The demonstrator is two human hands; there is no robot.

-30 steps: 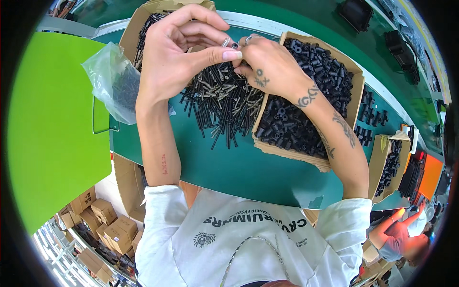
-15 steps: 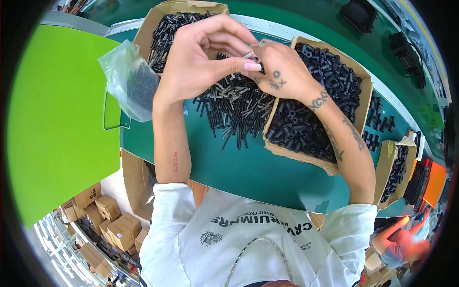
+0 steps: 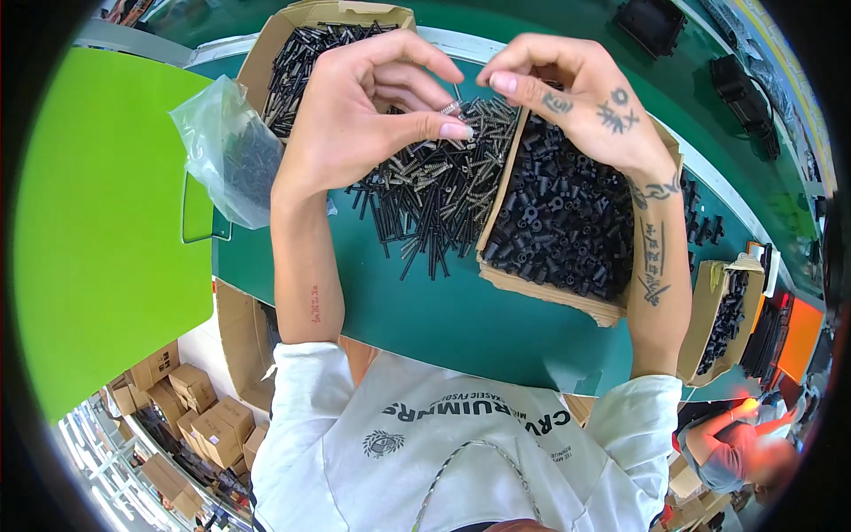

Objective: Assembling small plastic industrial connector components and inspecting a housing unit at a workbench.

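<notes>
My left hand (image 3: 377, 102) is raised above a loose pile of black screws and silver springs (image 3: 443, 191). Between its thumb and curled fingers sits a small silver spring (image 3: 451, 108), which seems to be on a thin dark screw. To the right, apart from it, my right hand (image 3: 576, 102) hovers over the far end of an open carton of black plastic sleeves (image 3: 558, 213). Its thumb and forefinger come together in a pinch; whatever may be between them is hidden.
Behind my left hand stands a carton of dark screws (image 3: 306, 66). A clear plastic bag (image 3: 235, 155) of dark parts lies left of the pile, beside a bright green panel (image 3: 106, 222). At the right are a smaller parts carton (image 3: 722, 324) and a co-worker (image 3: 731, 448).
My hands, together at the spring before, are now apart. The right one has moved off to the right and turned, while the left keeps hold of the spring in nearly the same place.
</notes>
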